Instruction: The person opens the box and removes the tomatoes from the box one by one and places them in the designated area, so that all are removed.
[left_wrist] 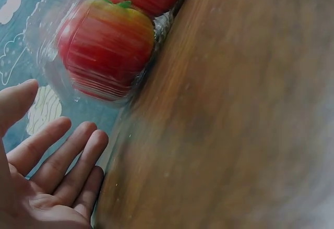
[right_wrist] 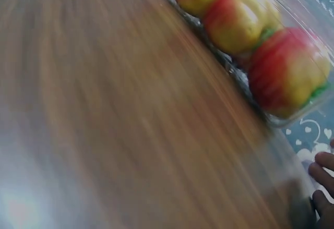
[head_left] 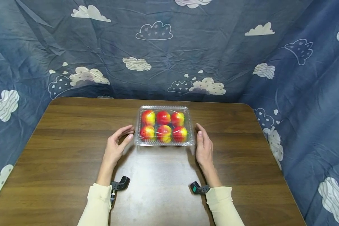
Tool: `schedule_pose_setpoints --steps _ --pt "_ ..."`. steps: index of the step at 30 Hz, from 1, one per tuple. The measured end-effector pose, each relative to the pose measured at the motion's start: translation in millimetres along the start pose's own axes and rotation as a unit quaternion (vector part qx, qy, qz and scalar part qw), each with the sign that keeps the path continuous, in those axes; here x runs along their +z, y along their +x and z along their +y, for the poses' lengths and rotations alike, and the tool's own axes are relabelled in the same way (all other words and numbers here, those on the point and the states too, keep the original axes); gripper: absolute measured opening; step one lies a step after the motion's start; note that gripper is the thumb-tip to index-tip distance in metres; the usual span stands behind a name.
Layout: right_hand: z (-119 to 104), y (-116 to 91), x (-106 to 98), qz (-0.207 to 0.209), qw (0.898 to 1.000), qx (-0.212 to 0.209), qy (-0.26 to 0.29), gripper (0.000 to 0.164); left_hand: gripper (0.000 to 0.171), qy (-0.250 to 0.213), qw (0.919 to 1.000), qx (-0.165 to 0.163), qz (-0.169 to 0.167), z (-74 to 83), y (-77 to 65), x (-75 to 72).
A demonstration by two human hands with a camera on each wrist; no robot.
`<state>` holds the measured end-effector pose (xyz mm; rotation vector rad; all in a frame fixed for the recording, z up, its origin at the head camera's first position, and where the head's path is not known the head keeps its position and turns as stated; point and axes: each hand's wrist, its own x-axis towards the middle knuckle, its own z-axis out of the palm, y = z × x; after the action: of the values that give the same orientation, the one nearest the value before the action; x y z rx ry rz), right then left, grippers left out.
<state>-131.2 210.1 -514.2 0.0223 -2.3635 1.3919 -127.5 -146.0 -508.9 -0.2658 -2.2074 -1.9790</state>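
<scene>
A clear plastic clamshell box [head_left: 165,143] stands on the table with its lid down. Inside it sit several round red-and-yellow fruits [head_left: 164,131], in two rows. Green bits show on the fruits [left_wrist: 107,44] in the left wrist view; whether they are apples or peaches is hard to tell. My left hand [head_left: 115,145] is beside the box's left side, fingers relaxed and holding nothing. On the opposite side, my right hand [head_left: 204,146] is held upright with a small gap to the box. Its fingers [right_wrist: 323,172] show only partly in the right wrist view.
The brown wooden table [head_left: 73,150] has rounded far corners. A dark blue cloth with cloud prints [head_left: 158,56] hangs behind it and along the right side. Each wrist wears a black camera mount [head_left: 121,183]. Light glares off the table between the forearms.
</scene>
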Motion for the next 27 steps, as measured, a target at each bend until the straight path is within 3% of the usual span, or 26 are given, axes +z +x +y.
schedule_pose_setpoints --steps 5,11,18,27 --pt "-7.2 -4.5 11.5 0.0 0.999 -0.022 0.025 0.044 0.038 -0.013 0.9999 -0.008 0.002 2.8 -5.6 2.5" --pt "-9.2 -8.1 14.4 -0.038 0.998 -0.053 0.006 0.055 0.036 -0.037 0.9984 -0.04 -0.014 7.6 -9.8 7.0" --pt "-8.1 -13.7 18.5 -0.051 0.995 -0.089 -0.003 0.064 0.033 -0.06 0.9956 -0.071 -0.013 6.9 -17.5 6.5" --pt "-9.1 -6.3 18.5 -0.049 0.996 -0.081 0.003 0.069 0.033 -0.077 0.9944 -0.071 -0.017 7.8 -6.3 9.0"
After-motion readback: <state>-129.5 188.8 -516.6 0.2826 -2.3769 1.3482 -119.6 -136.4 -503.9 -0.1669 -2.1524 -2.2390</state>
